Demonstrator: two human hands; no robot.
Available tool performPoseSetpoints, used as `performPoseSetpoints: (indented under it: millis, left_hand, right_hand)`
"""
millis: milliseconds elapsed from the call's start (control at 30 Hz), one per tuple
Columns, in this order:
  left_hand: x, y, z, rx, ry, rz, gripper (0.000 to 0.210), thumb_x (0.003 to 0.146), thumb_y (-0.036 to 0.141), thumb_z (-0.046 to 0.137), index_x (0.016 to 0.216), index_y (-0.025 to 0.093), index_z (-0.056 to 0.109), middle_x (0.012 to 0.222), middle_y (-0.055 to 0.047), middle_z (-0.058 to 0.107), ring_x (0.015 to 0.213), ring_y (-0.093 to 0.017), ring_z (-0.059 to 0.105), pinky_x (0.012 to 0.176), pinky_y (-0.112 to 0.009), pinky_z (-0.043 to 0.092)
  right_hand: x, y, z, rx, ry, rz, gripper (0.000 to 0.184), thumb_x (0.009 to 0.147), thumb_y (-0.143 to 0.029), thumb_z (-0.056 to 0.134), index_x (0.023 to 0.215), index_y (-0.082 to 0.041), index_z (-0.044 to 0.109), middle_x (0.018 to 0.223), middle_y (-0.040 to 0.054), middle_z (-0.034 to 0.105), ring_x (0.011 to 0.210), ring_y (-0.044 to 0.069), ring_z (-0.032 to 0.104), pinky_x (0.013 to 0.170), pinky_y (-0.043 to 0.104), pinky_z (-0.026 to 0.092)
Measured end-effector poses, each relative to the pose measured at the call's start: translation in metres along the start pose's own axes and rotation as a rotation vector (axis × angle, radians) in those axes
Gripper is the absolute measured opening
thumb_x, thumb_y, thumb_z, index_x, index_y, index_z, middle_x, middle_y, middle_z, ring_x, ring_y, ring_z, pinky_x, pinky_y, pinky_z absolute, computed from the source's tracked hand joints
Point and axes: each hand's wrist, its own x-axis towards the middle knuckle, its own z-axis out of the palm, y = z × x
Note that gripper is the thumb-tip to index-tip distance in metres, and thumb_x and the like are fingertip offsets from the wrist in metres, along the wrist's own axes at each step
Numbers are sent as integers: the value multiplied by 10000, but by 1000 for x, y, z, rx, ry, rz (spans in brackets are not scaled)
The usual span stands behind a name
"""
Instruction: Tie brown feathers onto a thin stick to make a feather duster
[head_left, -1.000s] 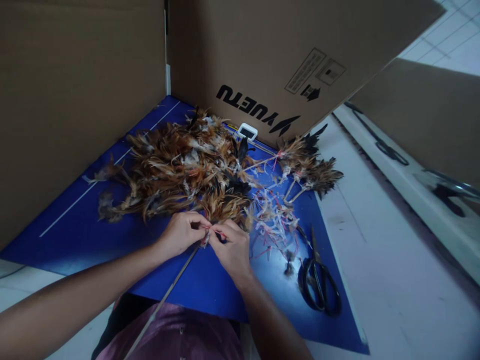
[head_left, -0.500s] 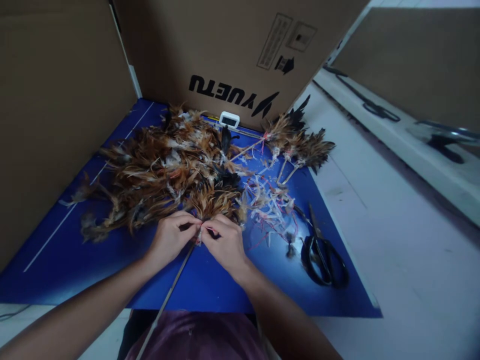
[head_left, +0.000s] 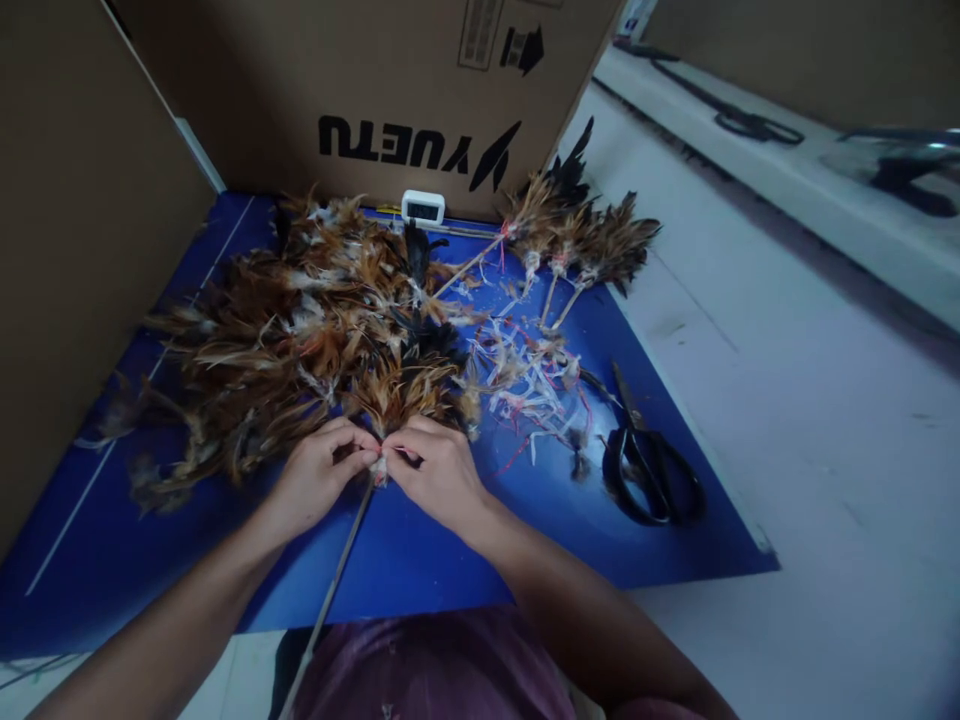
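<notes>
My left hand [head_left: 319, 478] is closed in a pinch at the base of a brown feather bundle [head_left: 394, 392]. Close beside it, my right hand [head_left: 436, 472] pinches too, with a thin pinkish-red string [head_left: 405, 453] showing at its fingertips. Between the two hands the string meets the bound neck of the bundle; the exact wrap is partly hidden by my fingers. A thin stick [head_left: 339, 575] runs from this neck down toward my lap. Behind my hands lies a large heap of brown and black feathers [head_left: 292, 320].
Black-handled scissors [head_left: 652, 470] lie at the right on the blue mat [head_left: 480, 570]. White and red string scraps [head_left: 529, 385] are scattered nearby. Several feather bundles on sticks [head_left: 592, 240] rest behind them. A small white digital display [head_left: 423, 207] stands against the cardboard wall [head_left: 375, 60].
The camera view has shifted, so the scene sits further left and higher. Both hands stay pinched at the bundle's neck, with slightly more of the white binding below them showing.
</notes>
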Motion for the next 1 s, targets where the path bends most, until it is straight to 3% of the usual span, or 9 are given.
performPoseSetpoints:
  millis: [100,200,367,633,1000]
  left_hand:
    - [1,1,-4,-5,-106,13,176,856,288,577,755,194,686,795,-13,624,770,-156,590,730,-273,433]
    - [-1,3,-5,-6,-141,-13,133,803,309,649,752,192,686,791,-13,623,739,-155,581,677,-265,435]
    - [-4,4,-2,-9,-80,-53,133,802,288,634,729,184,674,751,-12,659,705,-151,611,658,-258,458]
    - [-6,-2,6,-252,15,-185,117,739,272,671,783,166,695,742,-15,711,657,-156,671,658,-254,530]
    - [-6,-1,10,-199,97,-172,123,702,233,675,804,166,656,730,-4,682,667,-141,666,644,-231,535]
  right_hand:
    - [1,-1,-3,9,-53,22,174,813,-113,590,706,-180,708,686,-25,566,616,78,506,603,201,364]
    - [1,-1,-5,17,-87,32,162,821,-117,597,724,-176,713,707,-20,578,631,80,516,607,199,364]
    - [1,-2,-6,-7,-110,24,169,830,-124,600,707,-171,705,685,-25,546,619,79,498,606,203,360]
    - [-1,0,-3,-38,-72,17,160,840,-145,594,752,-180,723,701,-22,567,627,83,522,621,204,381]
    - [-1,-4,-14,-31,-67,58,158,831,-134,610,752,-177,740,675,-19,564,604,85,510,591,215,374]
